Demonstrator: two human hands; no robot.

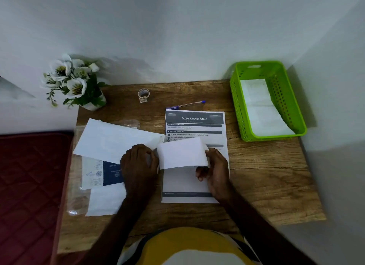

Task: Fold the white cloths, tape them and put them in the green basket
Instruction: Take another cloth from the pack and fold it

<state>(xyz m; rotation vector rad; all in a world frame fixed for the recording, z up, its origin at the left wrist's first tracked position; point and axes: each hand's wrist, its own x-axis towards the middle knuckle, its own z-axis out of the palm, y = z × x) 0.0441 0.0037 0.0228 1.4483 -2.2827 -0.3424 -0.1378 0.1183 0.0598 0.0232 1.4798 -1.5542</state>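
Note:
I hold a small folded white cloth (181,154) just above the printed sheet, in the middle of the table. My left hand (139,162) pinches its left edge and my right hand (214,168) pinches its right edge. A larger unfolded white cloth (116,140) lies flat to the left, partly under my left hand. Another white cloth (106,201) lies nearer the table's front left. The green basket (237,98) stands at the back right with a folded white cloth (260,108) inside. A roll of tape (143,93) stands at the back centre.
An instruction sheet (194,120) lies under my hands, with a blue pen (186,104) behind it. White flowers in a pot (73,81) stand at the back left corner. A clear plastic bag with a dark blue card (112,172) lies left. A dark red mattress (29,181) borders the table's left edge.

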